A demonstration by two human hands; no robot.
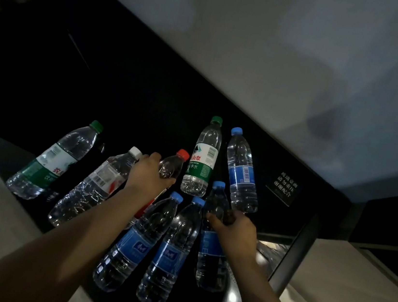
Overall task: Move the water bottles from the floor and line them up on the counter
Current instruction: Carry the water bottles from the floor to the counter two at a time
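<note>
Black counter [125, 90] carried the bottles [201, 166], loosely clustered. Left hand [150, 173] wrapped the red-capped bottle [172, 165]; right hand [235, 229] clasped a blue-capped bottle [217, 199], probably to nudge both into line.

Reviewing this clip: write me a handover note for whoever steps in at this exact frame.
Hands: left hand grips the red-capped bottle; right hand grips a blue-capped bottle.
Done: eight bottles at the black counter, including two green-capped bottles, a white-capped bottle and three other blue-capped bottles.
Left: they are clustered, so line them up; no bottle shows off the counter.
</note>
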